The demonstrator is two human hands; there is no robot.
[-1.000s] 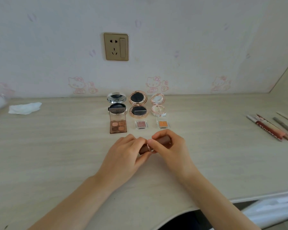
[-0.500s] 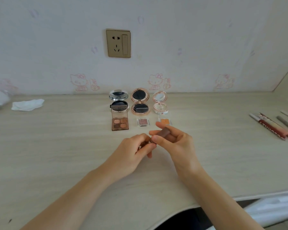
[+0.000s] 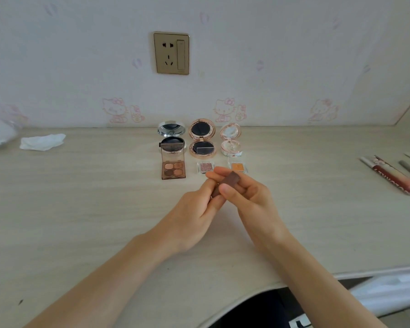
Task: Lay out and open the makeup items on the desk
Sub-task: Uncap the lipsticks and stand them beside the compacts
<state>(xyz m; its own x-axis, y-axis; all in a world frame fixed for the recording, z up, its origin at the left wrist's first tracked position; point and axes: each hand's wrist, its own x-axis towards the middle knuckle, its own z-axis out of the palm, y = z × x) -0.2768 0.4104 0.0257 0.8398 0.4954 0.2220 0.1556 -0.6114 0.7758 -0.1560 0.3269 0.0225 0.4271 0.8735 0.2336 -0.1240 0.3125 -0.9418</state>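
A brown lipstick tube (image 3: pixel 232 179) is held above the desk (image 3: pixel 81 209) between both hands. My right hand (image 3: pixel 249 197) pinches its brown cap end, while my left hand (image 3: pixel 194 216) grips the lower end, where a metal ring shows. Behind them lie opened items: a four-pan eyeshadow palette (image 3: pixel 173 170), a silver compact (image 3: pixel 171 138), a rose-gold compact (image 3: pixel 202 139), a small pale compact (image 3: pixel 231 140), a glitter single shadow (image 3: pixel 205 166) and an orange single shadow (image 3: pixel 238 167).
Several pencils and slim tubes (image 3: pixel 393 177) lie at the right side of the desk. A crumpled white tissue (image 3: pixel 42 142) rests at the far left. A wall socket (image 3: pixel 171 53) sits above the compacts. The curved desk edge runs along the bottom right.
Both hands have lifted the lipstick off the desk and tilted it, so the cap end now points up and away. The laid-out items have not moved.
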